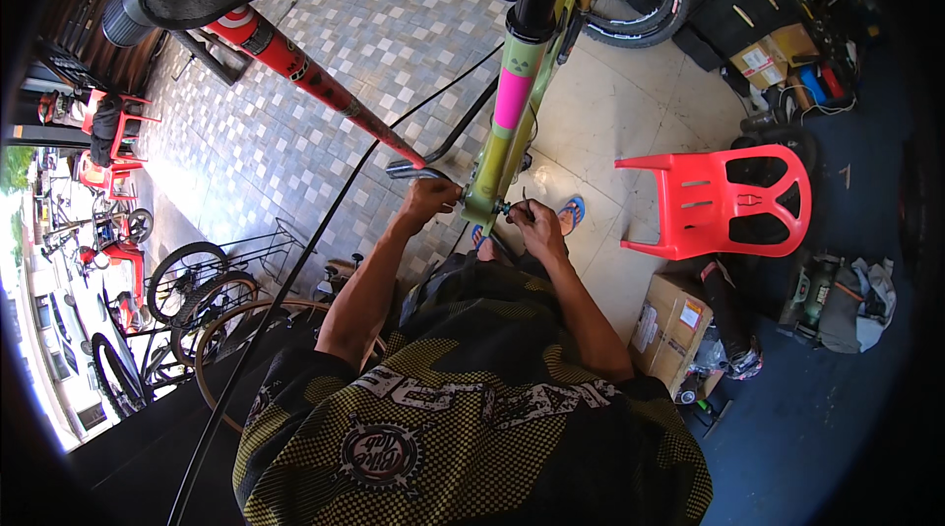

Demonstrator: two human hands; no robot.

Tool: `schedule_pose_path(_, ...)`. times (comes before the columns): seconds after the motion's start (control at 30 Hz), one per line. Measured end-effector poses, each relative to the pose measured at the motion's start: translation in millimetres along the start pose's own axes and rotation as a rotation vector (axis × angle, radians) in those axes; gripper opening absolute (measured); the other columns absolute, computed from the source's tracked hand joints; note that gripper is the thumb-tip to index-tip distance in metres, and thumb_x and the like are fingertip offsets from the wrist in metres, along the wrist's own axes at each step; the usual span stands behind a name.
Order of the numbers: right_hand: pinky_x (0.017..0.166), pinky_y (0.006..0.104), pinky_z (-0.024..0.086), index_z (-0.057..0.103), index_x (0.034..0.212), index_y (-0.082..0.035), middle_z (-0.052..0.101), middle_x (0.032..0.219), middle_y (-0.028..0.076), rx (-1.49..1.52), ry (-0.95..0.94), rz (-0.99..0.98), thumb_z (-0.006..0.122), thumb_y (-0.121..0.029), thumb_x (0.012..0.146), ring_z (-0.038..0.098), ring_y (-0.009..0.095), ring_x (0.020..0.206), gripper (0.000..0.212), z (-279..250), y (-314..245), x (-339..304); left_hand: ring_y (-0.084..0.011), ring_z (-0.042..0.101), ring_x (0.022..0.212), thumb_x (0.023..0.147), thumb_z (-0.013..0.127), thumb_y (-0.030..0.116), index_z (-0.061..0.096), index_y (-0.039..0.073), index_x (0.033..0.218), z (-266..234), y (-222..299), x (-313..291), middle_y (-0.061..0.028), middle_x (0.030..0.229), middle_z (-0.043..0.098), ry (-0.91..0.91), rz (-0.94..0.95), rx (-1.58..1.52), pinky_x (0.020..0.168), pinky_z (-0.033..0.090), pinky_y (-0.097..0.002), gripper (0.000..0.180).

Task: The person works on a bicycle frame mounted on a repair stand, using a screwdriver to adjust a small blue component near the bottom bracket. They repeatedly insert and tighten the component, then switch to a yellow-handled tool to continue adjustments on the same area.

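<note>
In front of me stands a green-yellow bicycle tube assembly (502,147) with a pink band and a black upper end; I cannot tell whether it is frame or fork. At the left side of its lower end, my left hand (428,203) is closed, its fingertips together; what they pinch, if anything, is too small to see. On the opposite side, my right hand (536,229) is closed around a slim dark piece, perhaps a tool. Next to those fingers a small bluish part (503,208) sticks out from the green end.
A red post (315,83) slants down near my left hand, and a black cable (340,193) crosses on the left. Bicycles (192,285) stand at left. To the right are a red plastic chair (704,199), a cardboard box (671,326) and a wheel (640,4).
</note>
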State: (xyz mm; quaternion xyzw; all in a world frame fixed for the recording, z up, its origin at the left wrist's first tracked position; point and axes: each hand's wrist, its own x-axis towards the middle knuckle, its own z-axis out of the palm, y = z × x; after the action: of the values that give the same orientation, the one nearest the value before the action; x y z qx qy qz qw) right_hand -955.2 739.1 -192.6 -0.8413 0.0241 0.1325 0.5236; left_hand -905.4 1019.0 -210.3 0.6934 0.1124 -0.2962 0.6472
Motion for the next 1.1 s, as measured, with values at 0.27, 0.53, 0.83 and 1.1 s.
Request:
schedule_pose_path(0.27,0.067,0.0321,0.048,0.068,0.092,0.000,0.072,0.080,0.007,-0.072,-0.071,-0.018,0.059,-0.025,0.103,0.060,0.015,0.069,0.028,1.0,17.2,8.9,-0.0172,0.069,0.090,0.094,0.074,0.026,0.073,-0.001,0.111,1.5,5.1,-2.5,-0.0084,0.102,0.073,-0.009,-0.008,-0.045,0.080,0.059,-0.0332,0.032)
schedule_pose_path(0.53,0.063,0.0303,0.044,0.068,0.092,-0.002,0.067,0.076,0.003,0.201,-0.200,0.139,0.056,-0.036,0.106,0.054,0.012,0.067,0.038,2.7,18.9,8.9,-0.0177,0.067,0.099,0.096,0.071,0.019,0.069,-0.001,0.120,4.1,6.9,-8.7,-0.0084,0.111,0.070,-0.014,-0.011,-0.162,0.083,0.059,-0.0350,0.032)
schedule_pose_path(0.83,0.074,0.0290,0.050,0.069,0.098,0.002,0.071,0.084,0.006,0.124,-0.019,0.075,0.067,-0.020,0.099,0.062,0.012,0.078,0.022,2.8,12.4,3.9,-0.0228,0.068,0.097,0.088,0.079,0.023,0.065,-0.003,0.120,22.4,4.7,-20.5,-0.0133,0.110,0.070,0.112,0.213,0.129,0.082,0.058,-0.0363,0.044)
schedule_pose_path(1.1,0.082,0.0356,0.055,0.069,0.102,-0.001,0.075,0.094,0.011,-0.007,-0.011,-0.044,0.070,-0.016,0.088,0.072,0.024,0.090,0.020,-7.2,-2.7,-0.3,-0.0403,0.056,0.113,0.075,0.090,0.034,0.041,-0.006,0.131,78.9,20.4,-40.3,-0.0247,0.120,0.053,0.324,0.345,0.705,0.096,0.049,-0.0470,0.085)
